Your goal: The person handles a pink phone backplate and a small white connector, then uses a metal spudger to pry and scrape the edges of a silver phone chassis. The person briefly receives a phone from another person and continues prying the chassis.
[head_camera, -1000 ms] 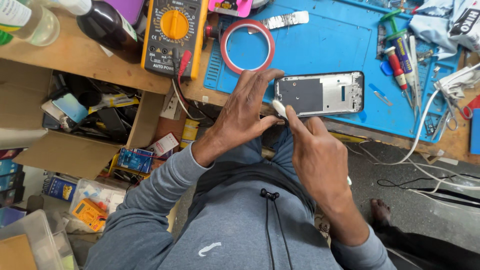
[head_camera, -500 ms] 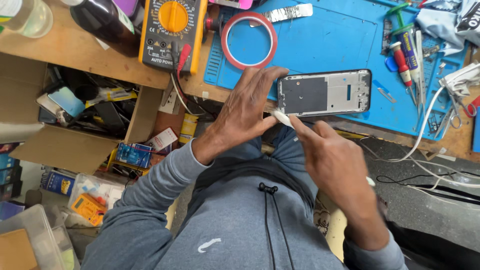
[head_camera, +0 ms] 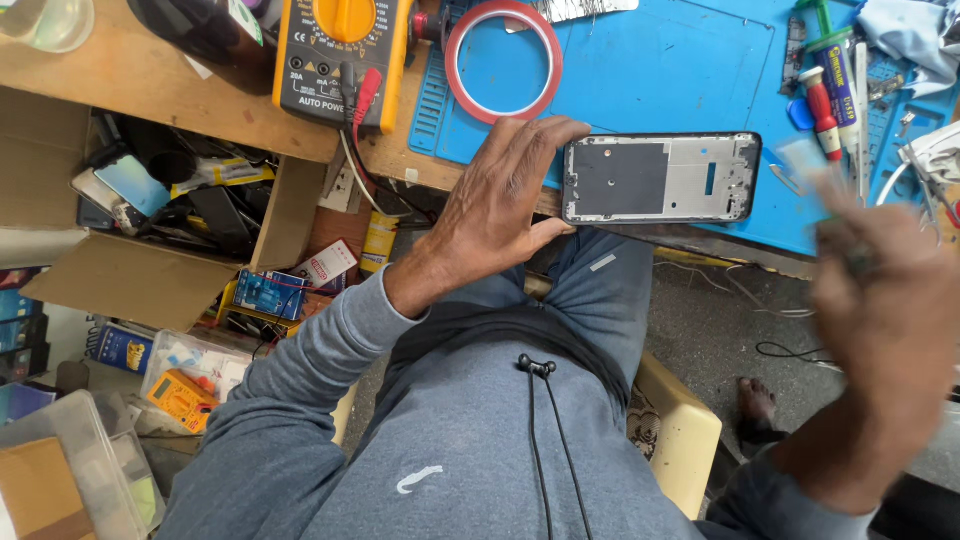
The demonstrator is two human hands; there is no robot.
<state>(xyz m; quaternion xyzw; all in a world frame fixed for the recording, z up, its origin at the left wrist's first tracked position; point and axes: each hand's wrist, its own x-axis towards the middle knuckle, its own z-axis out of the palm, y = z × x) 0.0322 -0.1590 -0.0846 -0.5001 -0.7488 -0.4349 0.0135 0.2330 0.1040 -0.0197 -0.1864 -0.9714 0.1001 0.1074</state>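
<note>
My left hand (head_camera: 497,205) grips the left end of a black phone frame (head_camera: 660,178) between fingers and thumb. The frame lies flat on the front edge of the blue work mat (head_camera: 680,70), inner side up. Off to the right of the frame, my right hand (head_camera: 885,300) is lifted and blurred by motion. Its fingers look pinched on a pale, see-through strip (head_camera: 802,158) that trails up to the left; the blur hides the details.
A yellow multimeter (head_camera: 340,50) and a red tape ring (head_camera: 503,60) lie behind my left hand. Screwdrivers and tubes (head_camera: 825,90) crowd the mat's right side. An open cardboard box (head_camera: 150,200) of parts stands at the left, and a yellow stool (head_camera: 680,430) below me.
My right hand has pulled away from the frame's left end, out to the right and down, taking the pale strip with it. My left hand has stayed on the frame.
</note>
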